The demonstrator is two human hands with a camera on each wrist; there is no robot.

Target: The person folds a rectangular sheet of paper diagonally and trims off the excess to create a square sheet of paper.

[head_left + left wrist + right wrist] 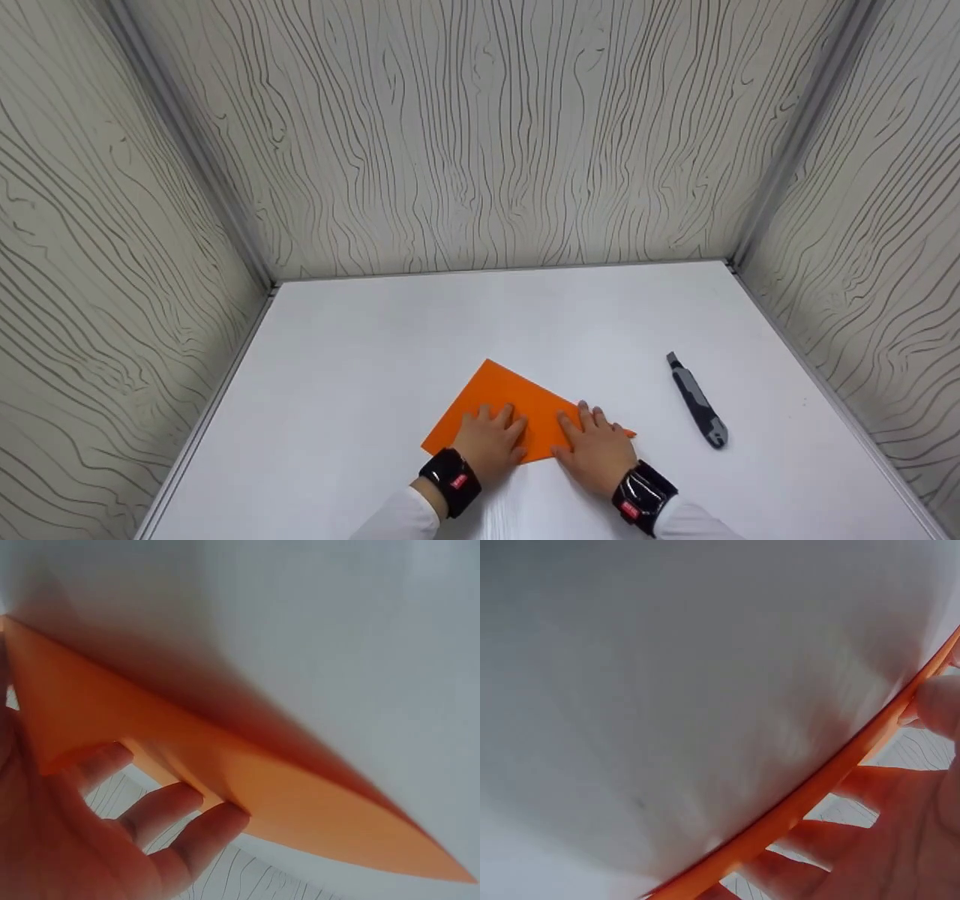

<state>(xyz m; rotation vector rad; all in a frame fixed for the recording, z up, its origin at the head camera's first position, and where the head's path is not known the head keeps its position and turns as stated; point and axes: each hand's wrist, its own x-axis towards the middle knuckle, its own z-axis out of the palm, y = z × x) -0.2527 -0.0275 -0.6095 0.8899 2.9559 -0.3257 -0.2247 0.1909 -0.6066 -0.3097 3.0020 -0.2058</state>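
Note:
A sheet of orange paper [484, 390] lies on the white table, turned at an angle, with one corner pointing away from the person. My left hand [487, 444] rests on its left part, fingers spread over the surface. On the right part, my right hand [598, 451] presses down with its fingers spread, and a small orange tip shows past it. In the left wrist view the paper [172, 727] looks folded, its near edge slightly raised. The right wrist view shows the paper [817, 787] nearly edge-on beneath the fingers.
A grey and black utility knife [699, 402] lies on the table [360, 360] to the right of the paper, a short piece of blade out. Wood-grain panels [465, 135] enclose the table at the back and both sides.

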